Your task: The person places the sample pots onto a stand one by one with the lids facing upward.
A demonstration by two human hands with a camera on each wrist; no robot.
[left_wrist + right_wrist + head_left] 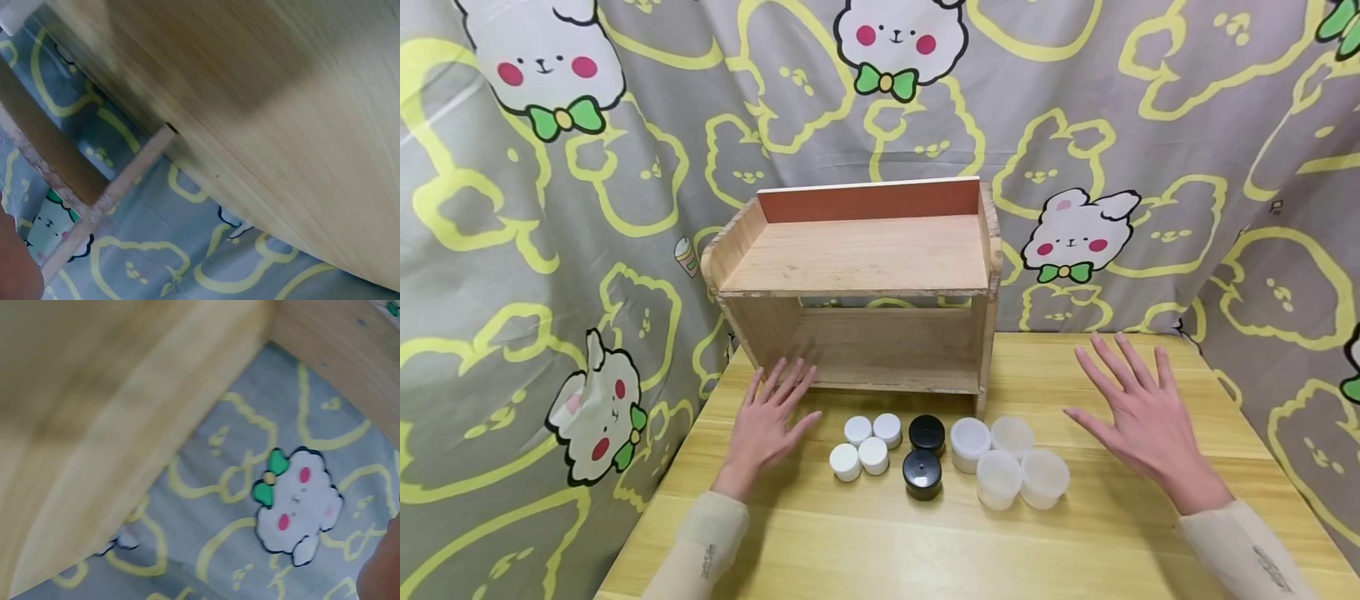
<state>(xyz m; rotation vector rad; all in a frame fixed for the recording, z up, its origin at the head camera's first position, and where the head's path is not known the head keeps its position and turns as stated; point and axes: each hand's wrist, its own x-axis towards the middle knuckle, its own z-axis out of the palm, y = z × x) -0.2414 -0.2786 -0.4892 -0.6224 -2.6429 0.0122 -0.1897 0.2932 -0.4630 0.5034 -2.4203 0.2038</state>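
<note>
My left hand, fingers spread, is over the table just in front of the left end of a small wooden shelf. Nothing is held in it. To the right of it stand several small white lidded jars, then two black lidded jars, then several translucent lidded cups. Beyond the cups on the right, my right hand is spread too and holds nothing. In the left wrist view a bit of the hand shows beside the shelf's edge; the right wrist view catches only a bit of hand.
The wooden tabletop runs under everything. Behind the shelf hangs a grey curtain with yellow outlines and white cartoon animals, which also closes off both sides. The shelf has an upper board and an open lower compartment.
</note>
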